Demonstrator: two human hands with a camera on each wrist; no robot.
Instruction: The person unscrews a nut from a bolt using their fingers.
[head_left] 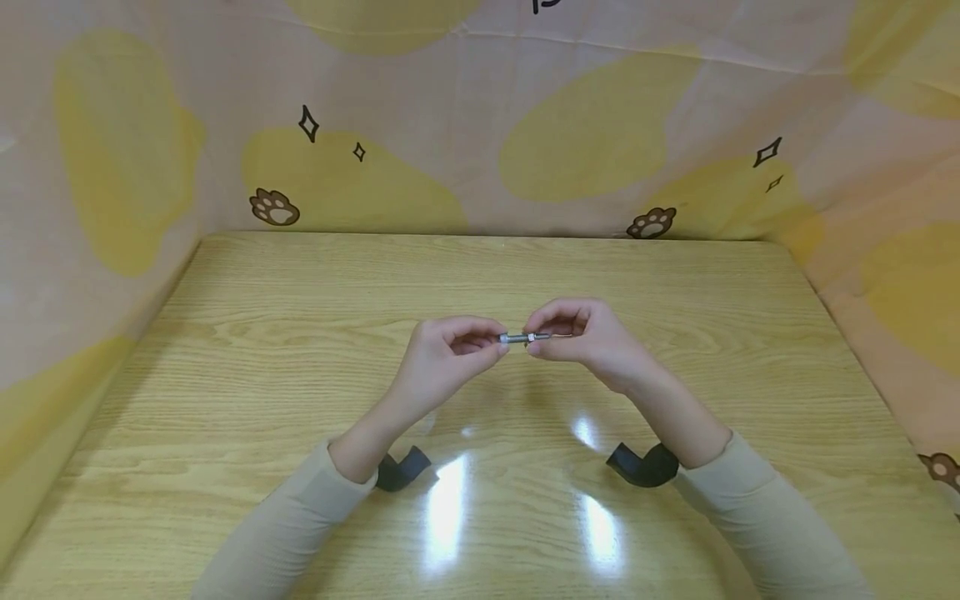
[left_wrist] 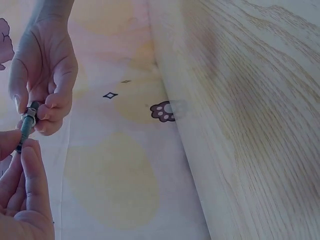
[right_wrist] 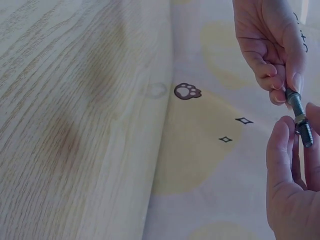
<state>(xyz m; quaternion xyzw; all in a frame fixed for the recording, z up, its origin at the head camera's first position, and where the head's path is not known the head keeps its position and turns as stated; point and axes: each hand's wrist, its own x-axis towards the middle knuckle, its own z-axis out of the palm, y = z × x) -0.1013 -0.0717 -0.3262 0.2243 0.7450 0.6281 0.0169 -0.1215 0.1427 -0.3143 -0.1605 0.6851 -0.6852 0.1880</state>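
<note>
A metal bolt (head_left: 516, 338) is held roughly level above the middle of the table. My left hand (head_left: 450, 358) pinches its left end between thumb and fingertips, which partly cover that end. Around the shank sits a nut (right_wrist: 300, 120), with the threaded tip sticking out past it. The thumb and forefinger of my right hand (head_left: 592, 342) pinch at the nut. In the left wrist view, the bolt's threads (left_wrist: 25, 129) show between the two hands.
Beneath the hands is a wood-grain table (head_left: 300, 283) with bright light reflections. A patterned cloth (head_left: 465, 125) hangs behind it and at both sides. Black curved pieces (head_left: 643, 465) stick out near both wrists.
</note>
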